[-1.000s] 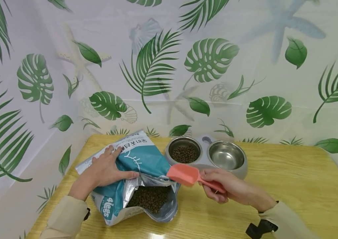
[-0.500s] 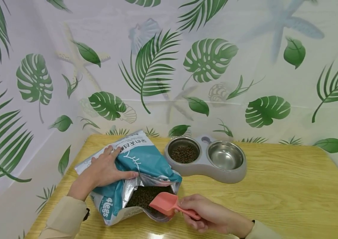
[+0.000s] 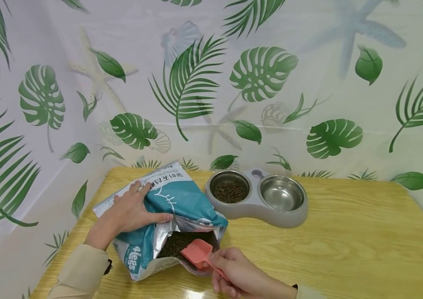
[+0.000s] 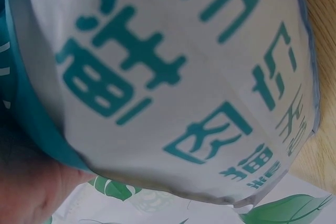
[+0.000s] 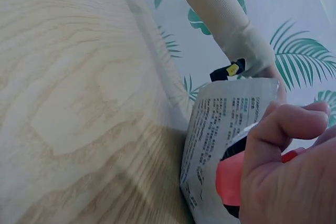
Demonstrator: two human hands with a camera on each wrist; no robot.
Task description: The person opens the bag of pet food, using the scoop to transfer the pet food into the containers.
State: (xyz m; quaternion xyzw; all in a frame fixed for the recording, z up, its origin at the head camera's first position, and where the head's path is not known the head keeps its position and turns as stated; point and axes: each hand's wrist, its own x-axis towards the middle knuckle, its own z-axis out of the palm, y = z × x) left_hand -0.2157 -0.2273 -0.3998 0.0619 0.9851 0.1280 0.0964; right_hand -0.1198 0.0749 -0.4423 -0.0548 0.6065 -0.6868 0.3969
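Note:
In the head view a blue-and-white pet food bag (image 3: pixel 185 197) lies on the table, its mouth facing the near side and brown kibble (image 3: pixel 175 245) showing inside. My left hand (image 3: pixel 130 211) rests on top of it, fingers spread and thumb stretched towards the mouth. My right hand (image 3: pixel 239 272) grips the handle of a coral-pink scoop (image 3: pixel 198 251). The scoop's blade is at the bag's opening, over the kibble. The left wrist view is filled by the bag's printed side (image 4: pixel 157 77). Part of the scoop (image 5: pixel 229 179) shows beside my right fingers in the right wrist view.
A grey double feeder (image 3: pixel 250 209) stands behind and right of the bag. Kibble lies in its left steel bowl (image 3: pixel 230 172); the right steel bowl (image 3: pixel 282 195) holds nothing visible. A leaf-patterned cloth (image 3: pixel 211 95) hangs behind the wooden table (image 3: pixel 360 232).
My right hand has brought the scoop from beside the feeder down and left to the bag's mouth. The left hand and bag have stayed in place.

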